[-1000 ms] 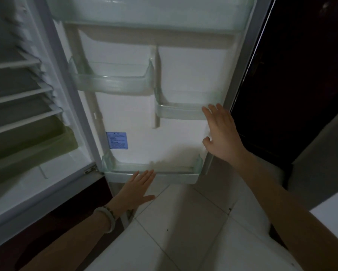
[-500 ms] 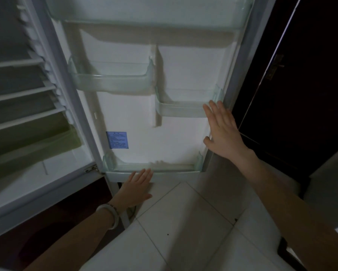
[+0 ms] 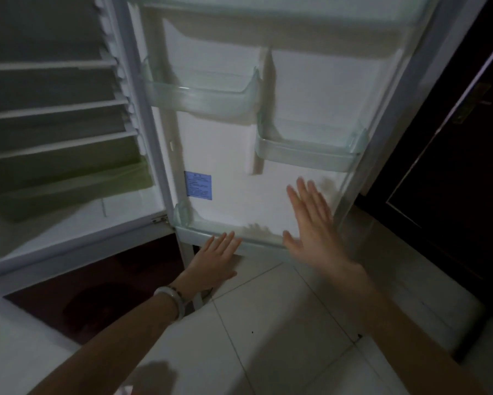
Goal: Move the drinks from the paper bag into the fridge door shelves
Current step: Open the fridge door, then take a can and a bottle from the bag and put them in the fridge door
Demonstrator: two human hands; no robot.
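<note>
The fridge door (image 3: 231, 172) stands open in front of me, white inside with clear plastic shelves. An upper left shelf (image 3: 202, 101), a middle right shelf (image 3: 305, 155) and a bottom shelf (image 3: 208, 226) all hold nothing. My left hand (image 3: 214, 263), a pale bangle on its wrist, is spread flat just below the bottom shelf's front edge. My right hand (image 3: 313, 223) is open with fingers apart, in front of the door's lower right part. No paper bag and no drinks are in view.
The fridge interior (image 3: 54, 132) with wire shelves lies to the left. A blue label (image 3: 198, 185) is stuck on the door. A dark wooden door (image 3: 453, 155) is at the right. Pale floor tiles (image 3: 268, 323) lie below.
My right hand has dropped from the door's right edge by the middle shelf down toward the bottom shelf. My left hand has stayed under the bottom shelf. The view has shifted slightly.
</note>
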